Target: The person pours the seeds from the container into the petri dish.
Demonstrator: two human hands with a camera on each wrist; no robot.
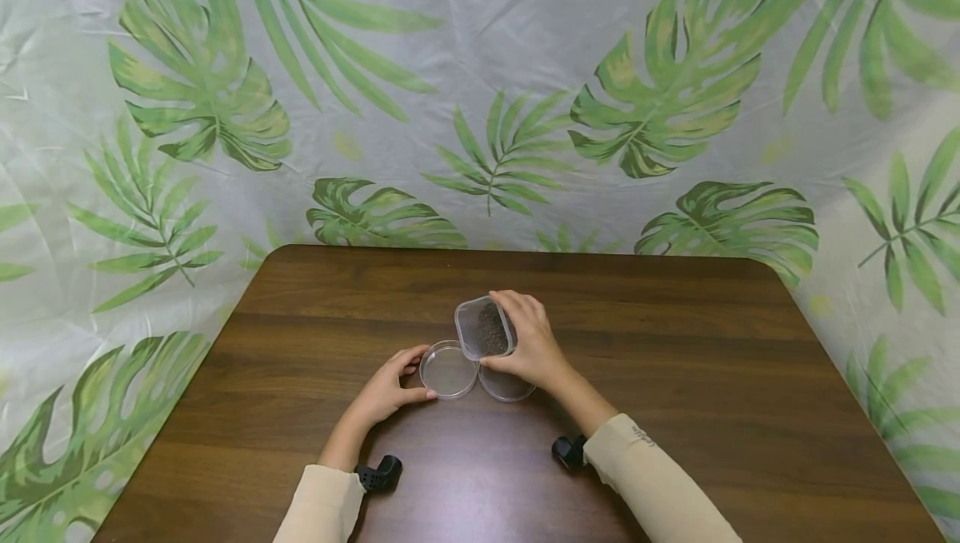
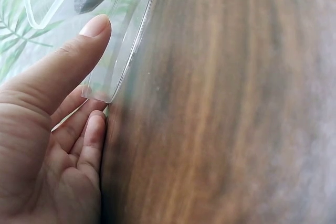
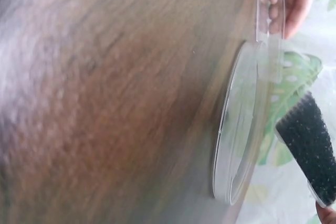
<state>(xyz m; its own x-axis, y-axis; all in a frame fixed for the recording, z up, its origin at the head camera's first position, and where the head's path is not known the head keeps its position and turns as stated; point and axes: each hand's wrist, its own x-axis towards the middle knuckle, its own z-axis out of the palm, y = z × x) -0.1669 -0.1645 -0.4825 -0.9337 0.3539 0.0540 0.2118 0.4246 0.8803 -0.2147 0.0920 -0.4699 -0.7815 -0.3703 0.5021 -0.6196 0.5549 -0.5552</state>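
My left hand [image 1: 384, 386] holds a clear round petri dish [image 1: 448, 370] by its left side, thumb at the near rim and fingers at the far rim. The dish stands flat on the table with its bottom showing through. In my right hand [image 1: 531, 339] is a clear square plastic tub [image 1: 468, 328], gripped by its sides and tilted toward the left dish. Dark soil-like grains [image 1: 492, 331] lie banked against its right side. Below the tub, a second petri dish [image 1: 510, 387] sits right beside the first, partly hidden by the tub and right hand.
The dark wooden table [image 1: 675, 343] spreads around both hands, its far edge near a leaf-patterned curtain [image 1: 510, 52]. Black wrist cameras [image 1: 381, 474] sit at the cuffs of both cream sleeves [image 1: 322, 501], low over the table.
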